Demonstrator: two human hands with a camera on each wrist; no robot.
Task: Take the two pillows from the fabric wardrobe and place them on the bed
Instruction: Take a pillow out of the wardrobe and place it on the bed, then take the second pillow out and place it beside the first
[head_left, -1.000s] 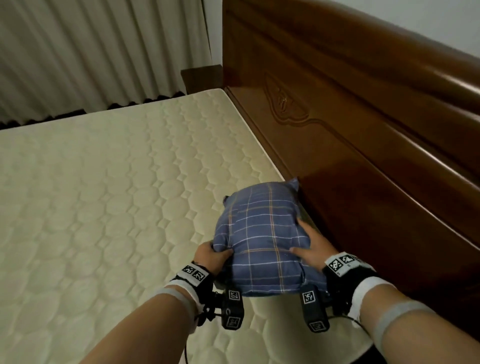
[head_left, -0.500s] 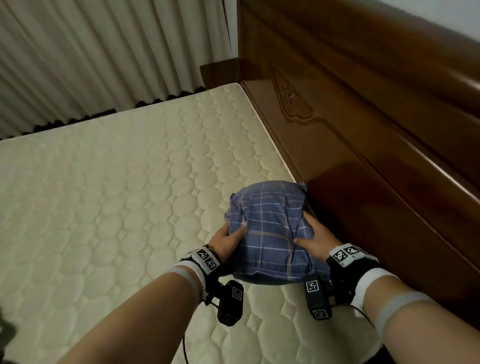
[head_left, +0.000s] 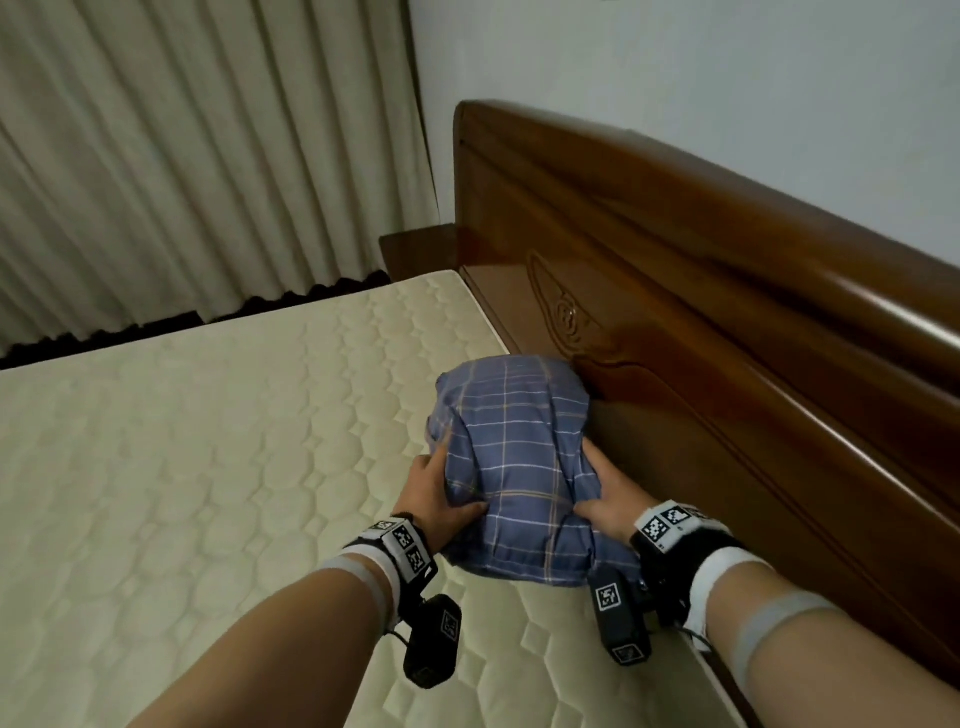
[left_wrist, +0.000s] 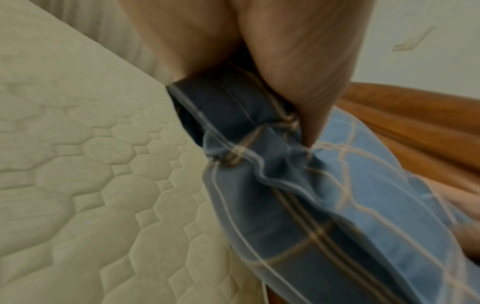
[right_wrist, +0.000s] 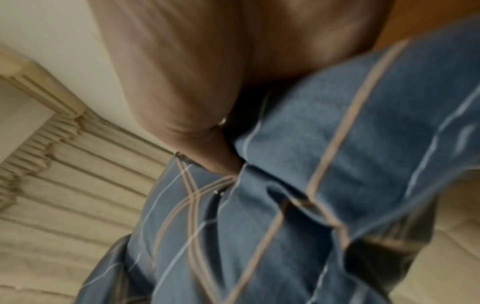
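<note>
A blue plaid pillow (head_left: 511, 457) is held over the cream quilted mattress (head_left: 208, 467), close beside the wooden headboard (head_left: 727, 322). My left hand (head_left: 439, 499) grips its near left side, thumb on top and fingers underneath. My right hand (head_left: 605, 496) grips its near right side, bunching the fabric. The left wrist view shows the thumb (left_wrist: 306, 98) pressed into the pillow (left_wrist: 324, 205). The right wrist view is blurred, with the pillow (right_wrist: 298, 205) held under my right hand (right_wrist: 207, 115). Only one pillow is in view.
Beige curtains (head_left: 182, 156) hang beyond the far side of the bed. A low wooden bedside piece (head_left: 415, 254) stands at the headboard's far end, under a pale wall (head_left: 675, 78). The mattress stretches left of the pillow.
The pillow has tipped up and moved forward toward the headboard, more bunched between both hands. The camera view has risen, now showing the headboard's top and the wall.
</note>
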